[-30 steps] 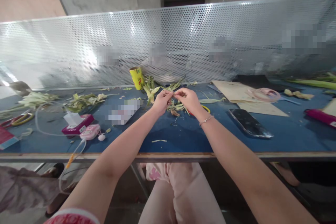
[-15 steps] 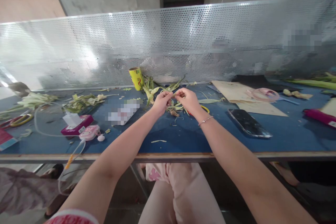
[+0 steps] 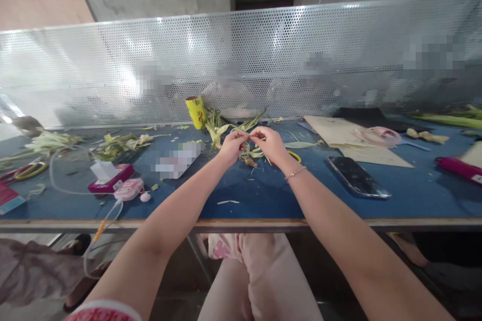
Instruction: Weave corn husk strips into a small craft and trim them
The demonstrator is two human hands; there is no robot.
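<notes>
My left hand (image 3: 232,146) and my right hand (image 3: 270,141) meet over the middle of the blue table, fingertips pinched together. Between them they appear to grip a thin green leaf strip, mostly covered by the fingers. Pale green leaf strips (image 3: 257,153) show just below the fingers, with a brown, root-like clump (image 3: 249,161) under them. Behind my left hand lies a pile of long green leaves (image 3: 216,133). A yellow loop handle (image 3: 294,156), with a red part beside it, is partly hidden by my right hand.
A yellow can-like tube (image 3: 195,112) leans by the perforated metal screen (image 3: 241,50). To the right lie a phone (image 3: 357,176) and beige sheets (image 3: 372,154). A purple box (image 3: 113,180), pink case (image 3: 129,189) with a cable, and leaf scraps (image 3: 118,146) are left.
My hands stay almost in place, fingertips still together. The fingers shift slightly, and less of the green strip shows between them. The view tilts a little.
</notes>
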